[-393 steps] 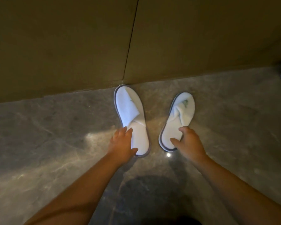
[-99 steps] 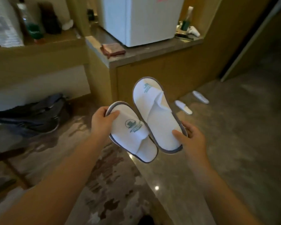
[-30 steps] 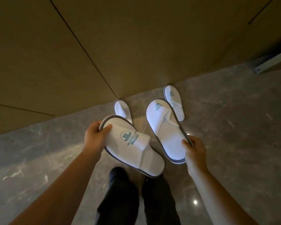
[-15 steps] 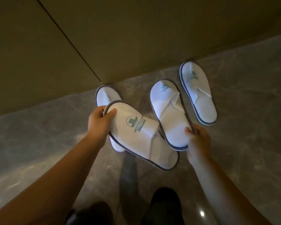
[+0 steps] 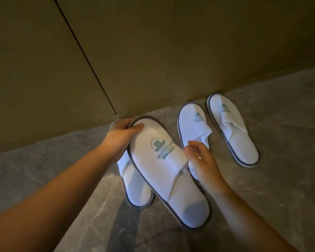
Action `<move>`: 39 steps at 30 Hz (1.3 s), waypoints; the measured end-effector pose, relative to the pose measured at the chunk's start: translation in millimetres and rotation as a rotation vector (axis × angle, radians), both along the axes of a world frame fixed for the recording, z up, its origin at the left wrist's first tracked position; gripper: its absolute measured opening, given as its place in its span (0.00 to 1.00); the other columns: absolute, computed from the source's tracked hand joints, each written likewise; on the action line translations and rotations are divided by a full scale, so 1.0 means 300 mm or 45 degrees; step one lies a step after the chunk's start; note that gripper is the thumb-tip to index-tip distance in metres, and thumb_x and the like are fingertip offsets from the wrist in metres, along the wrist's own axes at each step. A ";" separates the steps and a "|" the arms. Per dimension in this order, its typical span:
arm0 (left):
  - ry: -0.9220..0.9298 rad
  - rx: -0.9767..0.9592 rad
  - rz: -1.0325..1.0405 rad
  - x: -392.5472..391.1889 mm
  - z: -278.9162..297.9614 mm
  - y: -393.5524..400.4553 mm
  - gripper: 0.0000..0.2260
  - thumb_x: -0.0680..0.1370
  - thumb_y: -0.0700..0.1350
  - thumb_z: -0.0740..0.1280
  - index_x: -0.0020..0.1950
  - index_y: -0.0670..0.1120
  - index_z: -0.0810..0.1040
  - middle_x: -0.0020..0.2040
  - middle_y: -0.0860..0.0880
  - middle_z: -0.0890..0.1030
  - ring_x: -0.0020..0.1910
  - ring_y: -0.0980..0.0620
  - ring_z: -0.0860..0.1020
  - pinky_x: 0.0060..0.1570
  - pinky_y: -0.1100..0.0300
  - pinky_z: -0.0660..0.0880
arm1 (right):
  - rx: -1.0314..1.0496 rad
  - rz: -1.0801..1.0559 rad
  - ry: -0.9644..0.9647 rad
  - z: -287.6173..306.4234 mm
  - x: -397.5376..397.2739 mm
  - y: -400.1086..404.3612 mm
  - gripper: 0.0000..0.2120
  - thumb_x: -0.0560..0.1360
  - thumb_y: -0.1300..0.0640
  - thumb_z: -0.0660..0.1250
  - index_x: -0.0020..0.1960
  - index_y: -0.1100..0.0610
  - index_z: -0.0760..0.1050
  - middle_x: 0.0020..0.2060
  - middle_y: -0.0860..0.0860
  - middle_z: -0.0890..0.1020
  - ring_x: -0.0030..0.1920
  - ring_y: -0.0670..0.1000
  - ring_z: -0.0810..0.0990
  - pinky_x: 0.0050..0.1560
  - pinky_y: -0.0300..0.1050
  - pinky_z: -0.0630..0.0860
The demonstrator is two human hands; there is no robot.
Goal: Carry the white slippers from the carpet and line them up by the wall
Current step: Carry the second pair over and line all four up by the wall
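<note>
the left hand (image 5: 119, 138) is clamped on the toe end of a held slipper (image 5: 166, 171), thumb on the white top and fingers wrapped under the grey rim, and carries it tilted above the floor. the right hand (image 5: 201, 161) is loose with fingers spread, just past the held slipper's strap edge; it lies over the heel end of a second slipper (image 5: 194, 124) and grips nothing that i can see.

under the left hand a third slipper (image 5: 137, 190) lies flat on the stone floor (image 5: 280, 179), its toe hidden behind the hand and close to the wall (image 5: 153, 51). out beyond the right hand a fourth slipper (image 5: 233, 131) lies flat, toe touching or nearly touching the wall's base.

count: four white slippers, three on the floor in a rough row with toes to the wall, one in the air. narrow strips of floor show between the lying slippers; open floor runs wide outside both forearms. the wall's bottom edge runs slanted across behind both hands, with one dark seam above the left hand.
</note>
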State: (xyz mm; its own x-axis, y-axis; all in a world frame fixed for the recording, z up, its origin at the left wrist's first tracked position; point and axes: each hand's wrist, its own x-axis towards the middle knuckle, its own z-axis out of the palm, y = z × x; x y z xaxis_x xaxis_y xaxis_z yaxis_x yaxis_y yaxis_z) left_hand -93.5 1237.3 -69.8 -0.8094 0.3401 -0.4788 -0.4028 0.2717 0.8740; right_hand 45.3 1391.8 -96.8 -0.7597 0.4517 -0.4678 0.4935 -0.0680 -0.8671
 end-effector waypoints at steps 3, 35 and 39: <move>0.023 0.066 -0.031 -0.019 0.041 -0.051 0.04 0.74 0.41 0.63 0.44 0.45 0.77 0.39 0.42 0.79 0.37 0.46 0.77 0.40 0.55 0.76 | -0.307 0.256 0.029 0.064 -0.062 -0.073 0.06 0.71 0.52 0.65 0.48 0.50 0.73 0.35 0.43 0.82 0.36 0.38 0.81 0.31 0.29 0.74; 0.040 -0.964 0.240 0.176 -0.426 -0.668 0.46 0.65 0.57 0.71 0.73 0.48 0.47 0.75 0.43 0.54 0.72 0.39 0.54 0.69 0.41 0.56 | 0.935 0.546 -0.401 -0.328 -0.141 -0.490 0.46 0.60 0.45 0.75 0.70 0.58 0.56 0.68 0.62 0.65 0.65 0.61 0.66 0.63 0.55 0.67; 0.065 -1.140 -0.057 0.286 -0.448 -0.639 0.52 0.62 0.60 0.72 0.72 0.49 0.39 0.75 0.41 0.49 0.72 0.37 0.52 0.69 0.42 0.56 | 1.033 0.622 -0.506 -0.348 -0.134 -0.512 0.48 0.58 0.41 0.74 0.69 0.54 0.53 0.69 0.62 0.62 0.66 0.62 0.64 0.63 0.57 0.67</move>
